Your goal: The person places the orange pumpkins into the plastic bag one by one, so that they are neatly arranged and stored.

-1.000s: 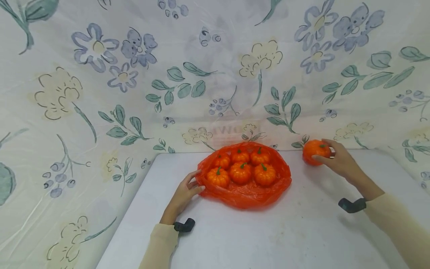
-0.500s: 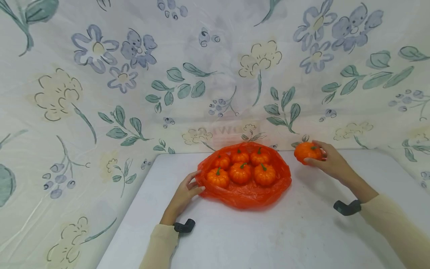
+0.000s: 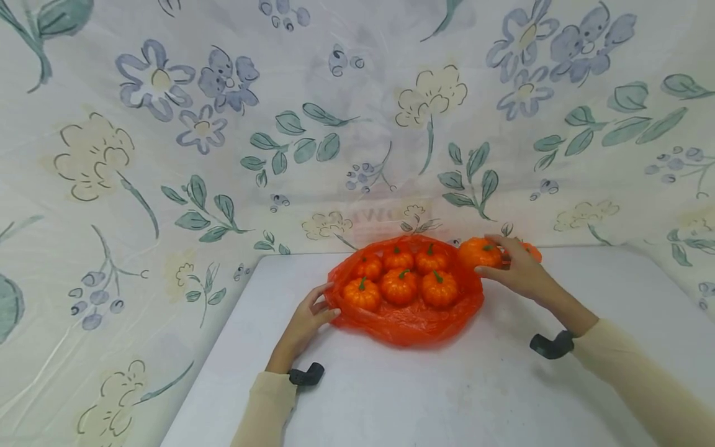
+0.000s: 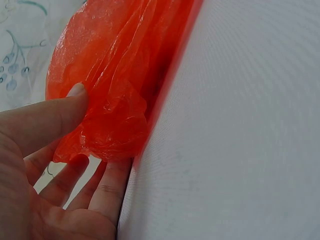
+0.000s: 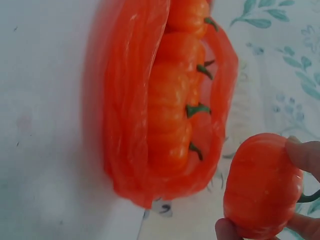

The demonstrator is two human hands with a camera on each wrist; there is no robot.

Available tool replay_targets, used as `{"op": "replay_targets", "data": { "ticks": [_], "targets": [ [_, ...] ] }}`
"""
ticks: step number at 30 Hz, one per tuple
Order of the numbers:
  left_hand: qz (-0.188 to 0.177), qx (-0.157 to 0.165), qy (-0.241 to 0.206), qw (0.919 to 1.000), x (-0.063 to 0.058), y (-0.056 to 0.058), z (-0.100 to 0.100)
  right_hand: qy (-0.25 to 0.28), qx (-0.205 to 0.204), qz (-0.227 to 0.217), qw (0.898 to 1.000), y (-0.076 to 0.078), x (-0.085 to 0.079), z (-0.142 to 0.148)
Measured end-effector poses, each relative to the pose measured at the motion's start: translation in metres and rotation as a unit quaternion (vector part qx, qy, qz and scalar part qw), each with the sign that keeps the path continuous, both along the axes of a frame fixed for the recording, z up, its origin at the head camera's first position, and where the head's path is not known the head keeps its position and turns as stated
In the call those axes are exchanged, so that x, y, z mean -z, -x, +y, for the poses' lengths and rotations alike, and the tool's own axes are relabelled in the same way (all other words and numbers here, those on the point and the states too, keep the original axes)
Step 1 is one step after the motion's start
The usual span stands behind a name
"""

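My right hand (image 3: 519, 266) grips a small orange pumpkin (image 3: 479, 253) with a green stem, thumb and fingers on either side. That pumpkin is just beyond the bag's right rim in the head view; in the right wrist view the held pumpkin (image 5: 262, 187) hangs apart from the bag. The red plastic bag (image 3: 410, 329) lies wide-mouthed on the table, with several like pumpkins (image 3: 399, 287) inside, stems up. At the bag's left side my left hand (image 3: 304, 318) holds the plastic, its thumb on one side and fingers behind, as the left wrist view shows the crumpled bag (image 4: 107, 120).
Another orange thing (image 3: 533, 251) shows partly behind my right hand at the back of the white table (image 3: 447, 397). A floral sheet (image 3: 357, 136) hangs behind the table's far edge. Each wrist carries a black camera mount (image 3: 552, 345).
My right hand has moved left with the pumpkin, from the back right of the table to the bag's right rim. The left hand and bag have stayed in place.
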State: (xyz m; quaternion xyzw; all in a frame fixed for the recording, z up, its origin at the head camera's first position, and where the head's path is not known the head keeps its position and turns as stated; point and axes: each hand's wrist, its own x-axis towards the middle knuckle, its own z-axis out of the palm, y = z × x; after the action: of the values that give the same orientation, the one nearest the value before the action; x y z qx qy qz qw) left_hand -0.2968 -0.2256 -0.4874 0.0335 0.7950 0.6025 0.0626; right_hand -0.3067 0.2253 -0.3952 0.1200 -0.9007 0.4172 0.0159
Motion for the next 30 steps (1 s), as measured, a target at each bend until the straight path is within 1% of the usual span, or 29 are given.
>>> {"op": "replay_targets", "data": {
  "ticks": [4, 10, 15, 19, 23, 30],
  "targets": [
    [-0.009, -0.002, -0.007, 0.9999, 0.001, -0.001, 0.000, -0.005, -0.019, 0.003, 1.000, -0.001, 0.000, -0.015],
    [0.000, 0.002, -0.002, 1.0000, 0.000, -0.002, 0.001, 0.005, -0.047, -0.015, 0.999, 0.001, 0.001, -0.038],
    [0.001, -0.001, 0.002, 1.0000, 0.000, -0.002, 0.002, -0.003, -0.065, -0.021, 0.998, 0.002, 0.003, -0.056],
    [-0.001, -0.002, 0.003, 1.0000, 0.000, -0.003, 0.001, 0.000, -0.082, -0.006, 0.997, 0.002, 0.004, -0.069],
    [-0.004, -0.002, 0.000, 1.0000, -0.001, -0.002, 0.000, 0.004, -0.098, -0.001, 0.995, 0.002, 0.006, -0.079],
    [-0.005, 0.004, 0.000, 1.0000, -0.002, -0.002, 0.000, -0.024, -0.123, 0.021, 0.992, 0.000, 0.013, -0.095]
  ]
}}
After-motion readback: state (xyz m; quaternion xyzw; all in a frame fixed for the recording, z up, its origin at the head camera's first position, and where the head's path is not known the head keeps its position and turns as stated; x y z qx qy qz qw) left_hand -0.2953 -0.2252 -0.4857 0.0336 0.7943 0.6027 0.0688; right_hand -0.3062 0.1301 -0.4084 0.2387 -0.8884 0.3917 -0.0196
